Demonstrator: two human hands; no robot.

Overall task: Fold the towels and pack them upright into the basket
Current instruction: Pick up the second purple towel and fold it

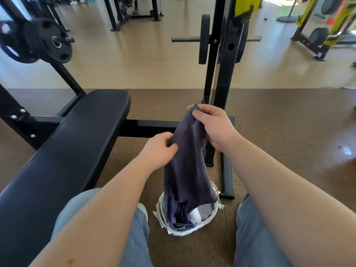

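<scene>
Basket (192, 230) mouth towel-filled (185, 170); bench (77, 141) beside

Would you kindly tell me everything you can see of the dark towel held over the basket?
The dark towel is a bluish-purple cloth that looks thin and soft. It is unfolded and hangs limp in loose lengthwise creases. The right hand pinches its topmost corner, and the left hand grips its left edge lower down. Its lower end sags into the white basket on the floor between the person's knees, bunched there beside a paler grey cloth.
</scene>
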